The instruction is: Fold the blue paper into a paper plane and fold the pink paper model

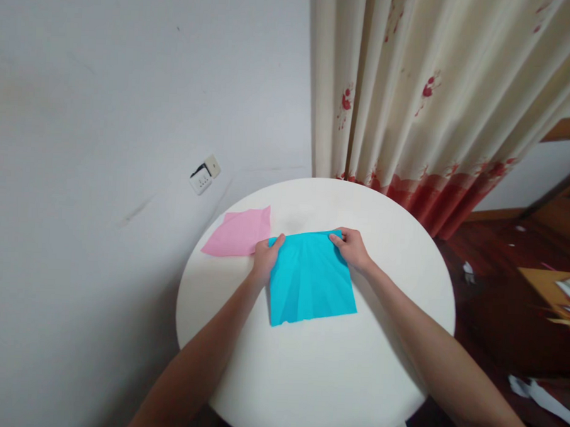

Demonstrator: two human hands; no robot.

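A bright blue sheet of paper [310, 281], marked with fanned creases and a slightly ragged near edge, is held by its two far corners. My left hand [266, 255] pinches the far left corner, thumb on top. At the far right corner, my right hand [352, 246] grips the sheet in the same way, thumb on top and fingers behind. Just left of my left hand, a pink sheet of paper [239, 232] lies on the white round table [316, 372], one corner raised a little. Whether the blue sheet's near edge touches the table I cannot tell.
A pale wall with a power socket [201, 181] runs along the table's left side. Behind the table hangs a cream curtain [412, 106] with red flowers. To the right, a wooden surface [553, 291] bears papers, and scraps lie on the dark floor [483, 310].
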